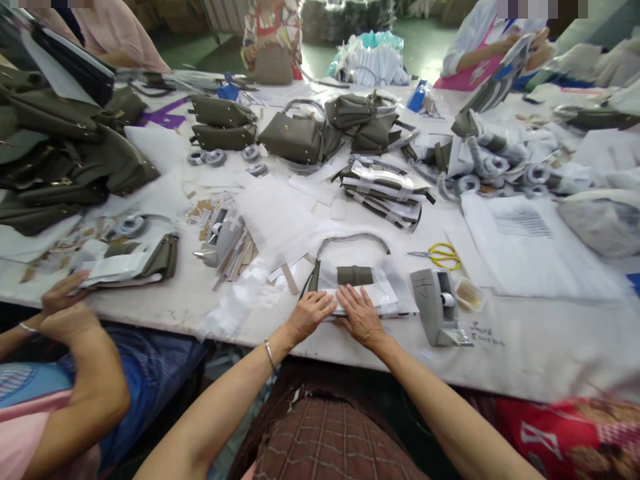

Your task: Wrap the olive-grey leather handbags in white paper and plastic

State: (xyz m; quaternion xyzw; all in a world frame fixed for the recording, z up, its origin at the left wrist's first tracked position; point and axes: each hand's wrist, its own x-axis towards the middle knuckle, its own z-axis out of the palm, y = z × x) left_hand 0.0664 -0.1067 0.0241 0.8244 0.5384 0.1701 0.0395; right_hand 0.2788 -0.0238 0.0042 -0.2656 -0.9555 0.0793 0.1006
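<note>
An olive-grey handbag [354,275] lies flat at the table's near edge, partly wrapped in white paper and clear film, its wrapped handle [353,238] arching away from me. My left hand [311,312] rests palm down on the bag's near left corner, fingers stretched out. My right hand [358,315] lies flat beside it on the white wrapping [380,293], fingers spread and pressing down. The two hands almost touch. Neither hand grips anything.
A grey tape dispenser [439,305] stands right of the bag, yellow scissors [440,255] behind it. Stacks of olive bags [60,160] and wrapped pieces [385,190] cover the white table [525,347]. A co-worker's hands [63,303] work a bag at my left; other people stand at the far side.
</note>
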